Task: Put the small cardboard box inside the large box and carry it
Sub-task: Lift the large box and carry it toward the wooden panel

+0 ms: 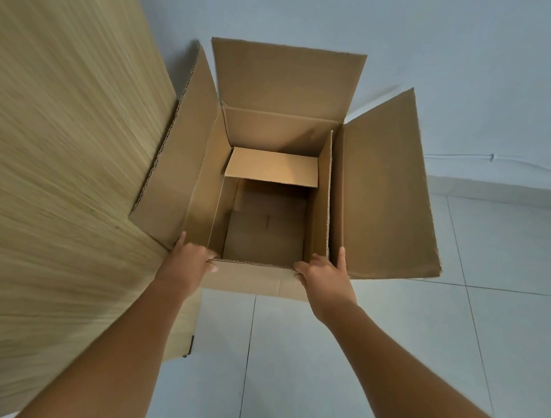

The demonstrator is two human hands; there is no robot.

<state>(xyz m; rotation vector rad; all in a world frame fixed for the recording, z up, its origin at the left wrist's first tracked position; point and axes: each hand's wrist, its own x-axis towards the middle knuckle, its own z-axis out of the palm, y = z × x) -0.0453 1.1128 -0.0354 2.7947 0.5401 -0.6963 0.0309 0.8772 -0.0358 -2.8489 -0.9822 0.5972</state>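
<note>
The large box, open with four flaps spread, is held out at the edge of a wooden table, above a tiled floor with free room to the right. The small cardboard box is seen nested inside. Empty corrugated board is judged light but bendable, so the near rim is gripped by the left hand and right hand, fingers curled over it; the floppy flaps are better avoided.

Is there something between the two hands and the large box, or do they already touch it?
Nothing visible stands between them. The left hand and the right hand both grip the near top edge of the large box, fingers curled over the rim.
</note>
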